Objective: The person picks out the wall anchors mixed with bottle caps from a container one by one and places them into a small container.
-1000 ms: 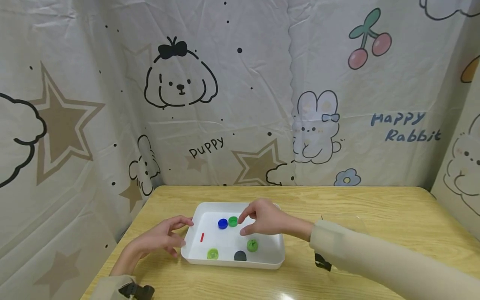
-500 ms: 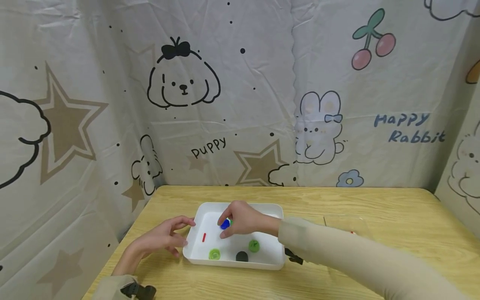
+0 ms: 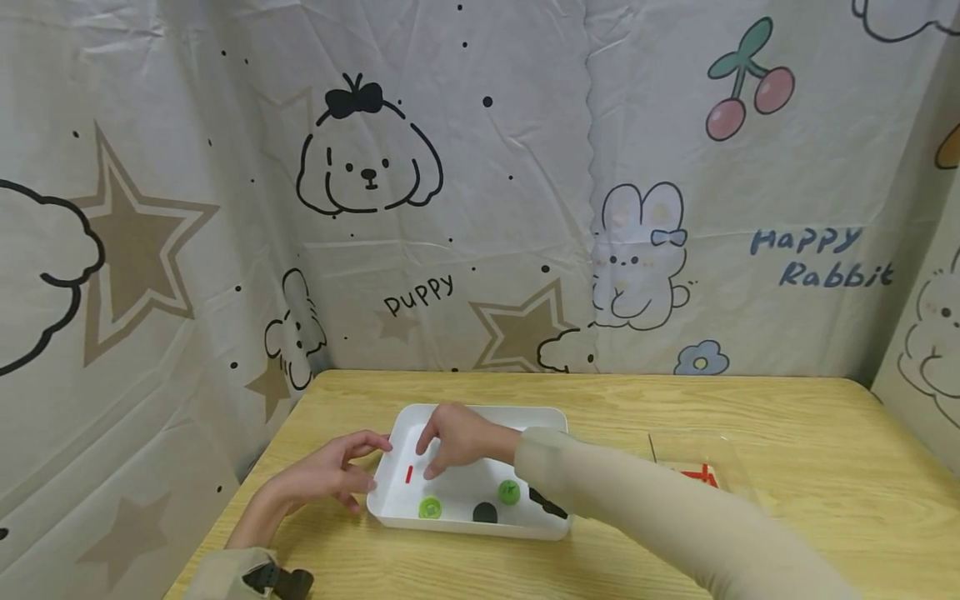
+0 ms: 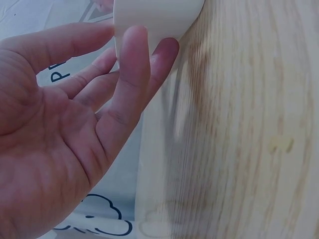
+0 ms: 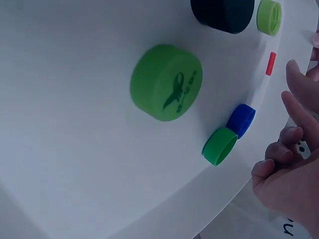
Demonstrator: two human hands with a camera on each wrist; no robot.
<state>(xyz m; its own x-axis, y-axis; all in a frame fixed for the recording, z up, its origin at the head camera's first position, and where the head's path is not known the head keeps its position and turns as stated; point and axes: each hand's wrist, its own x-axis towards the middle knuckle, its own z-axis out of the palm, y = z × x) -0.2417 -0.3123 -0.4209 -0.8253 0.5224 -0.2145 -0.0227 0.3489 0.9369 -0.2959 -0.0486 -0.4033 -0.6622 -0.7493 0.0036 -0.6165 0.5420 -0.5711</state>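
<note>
My right hand (image 3: 461, 437) is over the left part of a white tray (image 3: 393, 504), thumb and index finger spread apart with nothing between them. Just beyond their tips lies a short red stick (image 3: 409, 474). In the right wrist view, a blue bottle cap (image 5: 242, 120) and a green bottle cap (image 5: 220, 146) lie side by side; the hand hides them in the head view. My left hand (image 3: 330, 471) touches the tray's left end with fairly straight fingers, its fingertips against the white wall (image 4: 157, 17) in the left wrist view.
Along the tray's near side lie a lime cap (image 3: 430, 507), a black round cap (image 3: 485, 512) and a printed green cap (image 3: 509, 492). Right of the tray, partly behind my right sleeve (image 3: 637, 492), a clear box (image 3: 675, 446) contains red pieces (image 3: 702, 476).
My right hand has moved left across the tray, past the green and blue caps, to near the red stick. The clear box's red pieces have come into view. My left hand stays at the tray.
</note>
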